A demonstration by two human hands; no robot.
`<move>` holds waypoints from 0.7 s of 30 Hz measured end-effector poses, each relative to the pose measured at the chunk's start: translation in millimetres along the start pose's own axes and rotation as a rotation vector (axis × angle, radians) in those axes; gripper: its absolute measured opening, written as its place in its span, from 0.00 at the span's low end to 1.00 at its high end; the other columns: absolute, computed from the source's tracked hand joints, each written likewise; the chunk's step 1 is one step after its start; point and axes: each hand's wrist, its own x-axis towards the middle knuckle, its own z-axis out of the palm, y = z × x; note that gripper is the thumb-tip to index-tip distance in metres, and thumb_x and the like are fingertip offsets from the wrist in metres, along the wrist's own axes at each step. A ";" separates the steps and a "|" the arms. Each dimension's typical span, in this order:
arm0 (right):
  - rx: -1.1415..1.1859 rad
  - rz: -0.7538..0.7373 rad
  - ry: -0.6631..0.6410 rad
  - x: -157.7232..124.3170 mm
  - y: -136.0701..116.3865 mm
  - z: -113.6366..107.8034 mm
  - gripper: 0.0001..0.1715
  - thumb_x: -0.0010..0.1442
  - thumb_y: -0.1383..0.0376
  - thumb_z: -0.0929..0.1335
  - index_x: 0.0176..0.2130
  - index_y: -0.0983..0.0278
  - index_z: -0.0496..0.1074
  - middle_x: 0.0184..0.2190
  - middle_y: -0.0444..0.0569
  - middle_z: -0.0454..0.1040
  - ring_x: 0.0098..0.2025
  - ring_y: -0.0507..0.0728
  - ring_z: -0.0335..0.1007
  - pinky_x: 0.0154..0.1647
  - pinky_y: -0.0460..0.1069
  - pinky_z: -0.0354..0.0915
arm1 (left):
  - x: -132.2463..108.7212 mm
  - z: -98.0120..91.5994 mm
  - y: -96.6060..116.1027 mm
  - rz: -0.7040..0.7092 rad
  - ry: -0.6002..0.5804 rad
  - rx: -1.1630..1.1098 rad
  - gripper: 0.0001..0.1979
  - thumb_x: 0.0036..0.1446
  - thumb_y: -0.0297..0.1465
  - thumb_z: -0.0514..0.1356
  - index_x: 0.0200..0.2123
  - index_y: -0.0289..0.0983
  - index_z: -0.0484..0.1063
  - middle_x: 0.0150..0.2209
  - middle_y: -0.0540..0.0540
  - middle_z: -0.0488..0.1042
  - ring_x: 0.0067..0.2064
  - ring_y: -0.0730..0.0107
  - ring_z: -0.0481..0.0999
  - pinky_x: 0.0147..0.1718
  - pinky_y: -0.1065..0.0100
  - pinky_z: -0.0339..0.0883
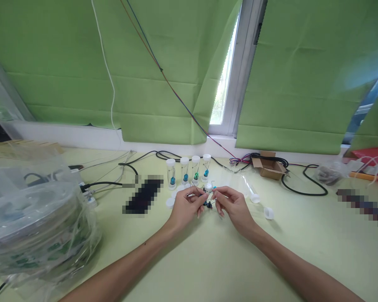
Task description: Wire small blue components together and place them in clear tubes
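Note:
My left hand [186, 203] and my right hand [234, 206] are close together over the middle of the table, thumbs and fingertips pinched. Whatever sits in each pinch is too small to make out; thin wire shows near the fingertips. Between and just below them lie small dark parts [209, 205] with thin leads, partly hidden by the fingers. A white cap [209, 187] stands right behind the fingertips. Farther back is a row of several clear capped tubes [185, 171], upright, each holding a small blue or green part with wire leads.
White caps [269, 213] and clear tubes [247, 183] lie to the right, another cap [170, 203] to the left. A bagged reel [40, 235] fills the left side. Black cables [305, 193] and a small cardboard box [269, 167] are at the back.

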 end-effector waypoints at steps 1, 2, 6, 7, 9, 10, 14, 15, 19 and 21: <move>0.001 0.002 0.000 0.1 0.2 -0.2 0.14 0.56 0.54 0.73 0.36 0.63 0.76 0.29 0.45 0.72 0.20 0.48 0.62 0.17 0.46 0.58 | 0.0 -0.1 -1.4 0.004 -0.003 0.011 0.14 0.51 0.41 0.66 0.30 0.35 0.70 0.16 0.54 0.67 0.16 0.78 0.63 0.17 0.75 0.55; 0.002 0.001 0.001 0.1 0.2 -0.4 0.14 0.56 0.54 0.73 0.35 0.63 0.76 0.28 0.45 0.72 0.20 0.48 0.62 0.17 0.46 0.58 | -0.2 -0.2 -2.6 0.009 -0.005 0.022 0.14 0.51 0.40 0.66 0.30 0.36 0.70 0.16 0.54 0.67 0.16 0.78 0.63 0.17 0.75 0.55; -0.008 -0.001 0.003 0.2 -0.3 -0.5 0.15 0.57 0.54 0.72 0.31 0.64 0.74 0.24 0.44 0.70 0.19 0.48 0.62 0.17 0.45 0.58 | -2.0 0.3 -5.4 0.045 -0.005 0.092 0.12 0.53 0.39 0.65 0.30 0.36 0.70 0.17 0.54 0.67 0.17 0.77 0.63 0.17 0.74 0.56; -0.013 0.002 0.006 0.2 -0.3 -0.5 0.16 0.57 0.54 0.72 0.30 0.64 0.73 0.23 0.43 0.70 0.19 0.48 0.62 0.17 0.44 0.57 | -2.9 0.5 -5.6 0.060 0.000 0.121 0.12 0.53 0.39 0.64 0.31 0.36 0.70 0.17 0.54 0.67 0.17 0.77 0.63 0.17 0.74 0.56; -0.021 0.010 0.014 0.5 0.2 -0.7 0.18 0.58 0.53 0.72 0.27 0.65 0.71 0.22 0.43 0.69 0.18 0.47 0.61 0.16 0.44 0.57 | -4.5 0.9 -6.1 0.111 0.007 0.205 0.11 0.54 0.38 0.63 0.31 0.36 0.70 0.18 0.54 0.67 0.17 0.76 0.64 0.18 0.74 0.57; -0.026 0.015 0.019 0.8 0.6 -1.0 0.19 0.58 0.53 0.71 0.26 0.65 0.70 0.21 0.43 0.69 0.18 0.47 0.61 0.16 0.44 0.56 | -5.2 1.0 -6.6 0.149 0.008 0.252 0.10 0.55 0.37 0.63 0.30 0.36 0.71 0.19 0.53 0.67 0.18 0.76 0.64 0.18 0.73 0.58; -0.040 0.033 0.037 1.9 2.5 -2.0 0.20 0.59 0.52 0.70 0.26 0.65 0.69 0.19 0.41 0.68 0.17 0.47 0.60 0.15 0.43 0.56 | -5.7 0.7 -9.1 0.337 0.007 0.428 0.08 0.58 0.34 0.61 0.30 0.37 0.72 0.26 0.51 0.69 0.22 0.76 0.67 0.23 0.73 0.60; -0.040 0.035 0.039 2.1 2.7 -2.1 0.20 0.59 0.52 0.70 0.26 0.65 0.69 0.19 0.41 0.68 0.16 0.47 0.59 0.15 0.43 0.55 | -5.6 0.7 -9.6 0.376 0.008 0.465 0.07 0.59 0.33 0.60 0.30 0.37 0.73 0.26 0.51 0.68 0.23 0.76 0.67 0.24 0.73 0.60; -0.003 0.061 0.029 1.9 2.3 -1.6 0.20 0.58 0.52 0.71 0.27 0.65 0.70 0.18 0.40 0.67 0.14 0.46 0.57 0.13 0.43 0.54 | -5.9 0.2 -9.4 0.457 0.010 0.556 0.07 0.60 0.31 0.60 0.30 0.37 0.73 0.26 0.51 0.67 0.24 0.76 0.66 0.25 0.72 0.59; 0.022 0.082 0.026 1.7 1.9 -1.5 0.20 0.58 0.52 0.71 0.26 0.65 0.70 0.17 0.40 0.67 0.13 0.45 0.56 0.12 0.42 0.52 | -6.8 0.0 -8.5 0.467 0.010 0.566 0.07 0.60 0.31 0.60 0.30 0.37 0.73 0.26 0.52 0.68 0.24 0.76 0.65 0.25 0.72 0.59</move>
